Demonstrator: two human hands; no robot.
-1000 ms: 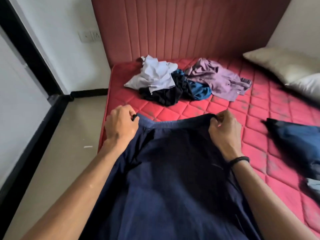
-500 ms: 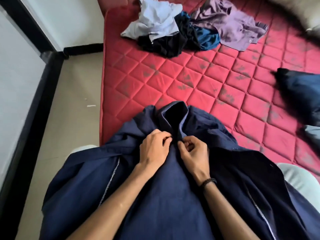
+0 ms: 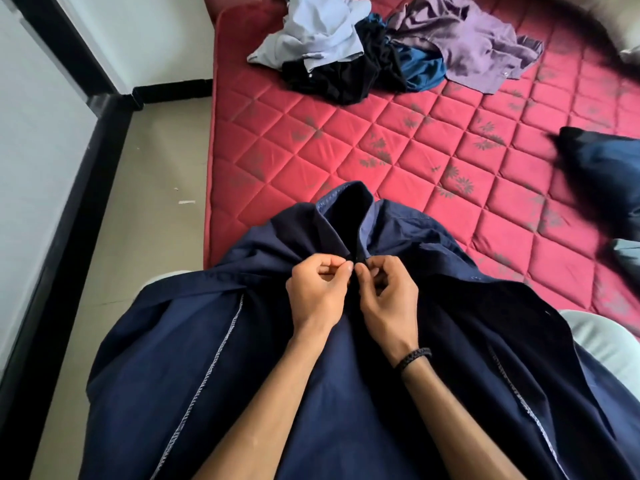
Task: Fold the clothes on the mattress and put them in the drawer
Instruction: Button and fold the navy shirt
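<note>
Both hands meet at the front of the navy shirt (image 3: 311, 393), just below its collar: the left hand (image 3: 320, 292) has its grip pinched on one edge of the opening, thumb against curled fingers, and the right hand (image 3: 388, 296) pinches the facing edge, so the two sets of fingertips almost touch across the placket. A dark braided band (image 3: 414, 358) circles the right wrist. The shirt is spread over the person's lap, inside out by the look of the pale stitching along its side seams, with the collar standing up and lying over the near edge of the red quilted mattress (image 3: 346, 143). Pale trouser knees (image 3: 609, 341) show on either side of the cloth. Farther up the mattress, well apart from the hands, sits a loose pile of unfolded clothes: a light blue shirt (image 3: 318, 32), a black garment (image 3: 339, 74), something teal (image 3: 420, 67) and a mauve shirt (image 3: 464, 43), all touching. At the right edge lies another dark blue garment (image 3: 606, 174). To the left, beige floor (image 3: 149, 202) runs beside the bed.
</note>
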